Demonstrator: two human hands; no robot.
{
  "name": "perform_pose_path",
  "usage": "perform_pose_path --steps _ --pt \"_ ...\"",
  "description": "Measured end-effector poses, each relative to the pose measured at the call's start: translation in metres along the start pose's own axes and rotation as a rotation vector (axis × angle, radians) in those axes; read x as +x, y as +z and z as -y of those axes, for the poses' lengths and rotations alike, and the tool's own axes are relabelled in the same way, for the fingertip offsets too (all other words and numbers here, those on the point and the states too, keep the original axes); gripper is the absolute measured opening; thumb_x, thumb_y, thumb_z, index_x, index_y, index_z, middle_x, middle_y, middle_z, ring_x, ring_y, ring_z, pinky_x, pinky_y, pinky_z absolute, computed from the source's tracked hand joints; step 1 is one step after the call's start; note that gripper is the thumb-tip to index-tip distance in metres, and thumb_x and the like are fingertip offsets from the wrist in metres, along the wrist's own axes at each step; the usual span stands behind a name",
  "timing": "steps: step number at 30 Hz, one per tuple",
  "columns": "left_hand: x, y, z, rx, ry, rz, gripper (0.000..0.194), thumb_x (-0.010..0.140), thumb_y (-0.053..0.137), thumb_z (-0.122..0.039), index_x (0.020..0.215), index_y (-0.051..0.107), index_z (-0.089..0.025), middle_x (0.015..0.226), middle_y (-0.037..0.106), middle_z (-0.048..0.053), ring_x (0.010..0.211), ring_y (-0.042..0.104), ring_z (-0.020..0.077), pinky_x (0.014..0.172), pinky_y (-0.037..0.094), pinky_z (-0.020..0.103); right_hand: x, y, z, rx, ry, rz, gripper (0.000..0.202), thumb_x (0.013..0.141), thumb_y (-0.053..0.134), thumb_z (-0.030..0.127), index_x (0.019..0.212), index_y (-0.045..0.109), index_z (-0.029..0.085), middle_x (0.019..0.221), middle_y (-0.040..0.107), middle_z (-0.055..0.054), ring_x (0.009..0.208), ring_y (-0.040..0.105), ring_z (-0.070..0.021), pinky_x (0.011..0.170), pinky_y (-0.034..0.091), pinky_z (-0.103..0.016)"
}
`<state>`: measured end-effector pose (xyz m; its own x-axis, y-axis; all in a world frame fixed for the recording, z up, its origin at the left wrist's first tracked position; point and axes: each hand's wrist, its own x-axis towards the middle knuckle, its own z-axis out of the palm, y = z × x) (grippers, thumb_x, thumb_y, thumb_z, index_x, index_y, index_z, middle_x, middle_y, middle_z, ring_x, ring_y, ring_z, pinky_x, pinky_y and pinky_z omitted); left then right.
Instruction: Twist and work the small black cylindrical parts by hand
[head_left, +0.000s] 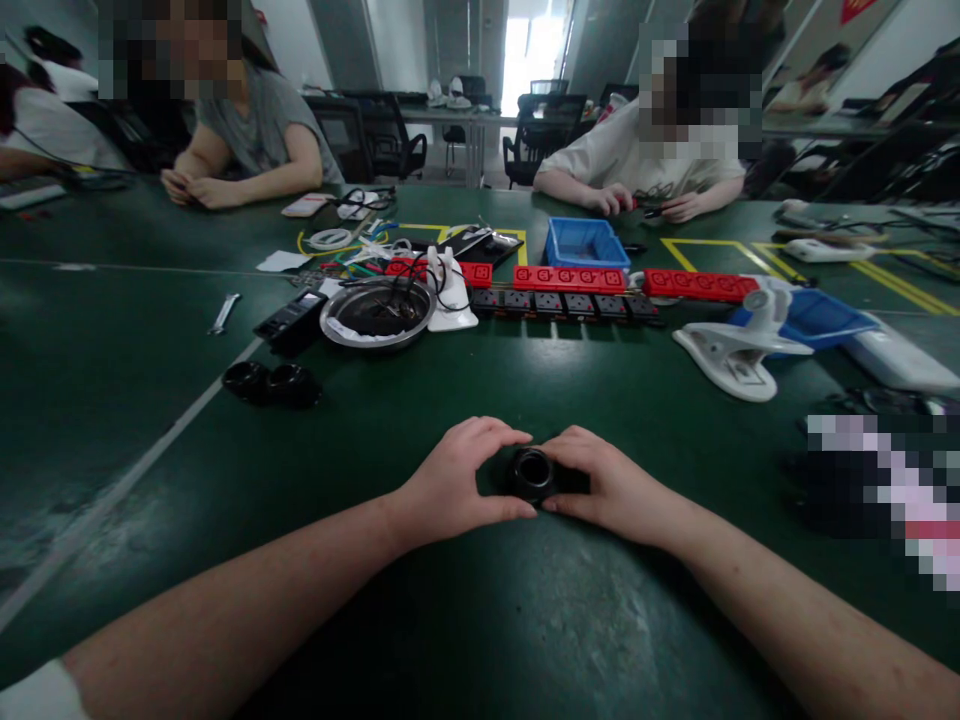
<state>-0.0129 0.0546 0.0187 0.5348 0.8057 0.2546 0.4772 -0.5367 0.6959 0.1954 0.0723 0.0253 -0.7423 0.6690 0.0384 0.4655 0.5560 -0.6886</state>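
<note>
A small black round part with a hollow opening [533, 472] stands on the green table in front of me, its open end facing up. My right hand [596, 478] curves around its right side, with thumb and fingertips against it. On the other side, my left hand [457, 478] forms a wide C with thumb and fingers apart. Its fingertips are close to the part, but I cannot tell whether they touch it. Farther left sit two similar black round parts, one [246, 380] beside the other [296, 384].
Red socket strips [570, 279] and a black one [555, 303] cross the table. Around them are a metal bowl [341, 335], blue bins [585, 243], a white clamp stand [739, 355], a wrench [223, 313] and cables. Two people sit opposite; one person's hands [681, 208] hold a small dark item.
</note>
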Motion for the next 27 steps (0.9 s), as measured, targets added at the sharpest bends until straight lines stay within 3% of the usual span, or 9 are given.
perform_pose_path --steps 8,13,16,21,24,27 --pt "-0.003 0.006 -0.006 0.021 -0.052 -0.03 0.038 0.067 0.067 -0.034 0.1 0.055 -0.019 0.091 0.059 0.003 0.086 0.052 0.0184 0.078 0.039 0.033 0.0 0.004 0.001 -0.052 0.069 -0.048 0.023 0.066 0.067 0.021 0.086 0.056 0.019 0.081 0.059 -0.002 0.079 0.05 -0.0176 0.069 0.04 -0.029" --pt "-0.004 0.012 -0.012 0.082 -0.174 -0.13 0.038 0.06 0.071 -0.035 0.091 0.057 -0.019 0.086 0.059 0.002 0.082 0.052 0.0202 0.075 0.04 0.036 0.003 0.018 0.01 -0.294 0.226 -0.181 0.032 0.061 0.069 0.041 0.067 0.048 0.018 0.067 0.052 -0.002 0.064 0.047 -0.0172 0.055 0.036 -0.027" --pt "-0.004 0.014 -0.011 0.099 -0.204 -0.182 0.038 0.059 0.072 -0.036 0.088 0.057 -0.018 0.084 0.059 0.002 0.081 0.052 0.0206 0.074 0.039 0.037 0.004 0.021 0.015 -0.424 0.247 -0.228 0.034 0.065 0.063 0.048 0.071 0.051 0.017 0.07 0.054 -0.005 0.069 0.048 -0.0208 0.059 0.036 -0.031" --pt "-0.002 0.005 -0.005 -0.062 -0.109 -0.008 0.038 0.067 0.068 -0.031 0.101 0.055 -0.019 0.087 0.056 0.002 0.08 0.051 0.0164 0.072 0.041 0.03 0.0 0.008 0.014 -0.176 0.087 -0.089 0.042 0.068 0.065 0.036 0.104 0.051 0.019 0.093 0.058 -0.006 0.085 0.049 -0.0214 0.075 0.038 -0.035" --pt "0.0 -0.001 -0.004 -0.113 -0.062 0.087 0.04 0.07 0.065 -0.027 0.107 0.052 -0.021 0.09 0.055 0.002 0.081 0.051 0.0154 0.072 0.041 0.028 -0.001 -0.001 0.01 -0.051 0.035 0.013 0.026 0.072 0.062 0.024 0.096 0.054 0.02 0.09 0.058 -0.003 0.085 0.05 -0.0193 0.075 0.038 -0.033" --pt "0.0 -0.002 -0.004 -0.124 -0.051 0.106 0.04 0.071 0.064 -0.027 0.108 0.052 -0.021 0.091 0.055 0.002 0.082 0.05 0.0158 0.073 0.041 0.029 0.0 -0.004 0.008 -0.028 0.016 0.037 0.021 0.072 0.062 0.019 0.092 0.055 0.02 0.088 0.059 -0.002 0.084 0.05 -0.0183 0.075 0.038 -0.032"
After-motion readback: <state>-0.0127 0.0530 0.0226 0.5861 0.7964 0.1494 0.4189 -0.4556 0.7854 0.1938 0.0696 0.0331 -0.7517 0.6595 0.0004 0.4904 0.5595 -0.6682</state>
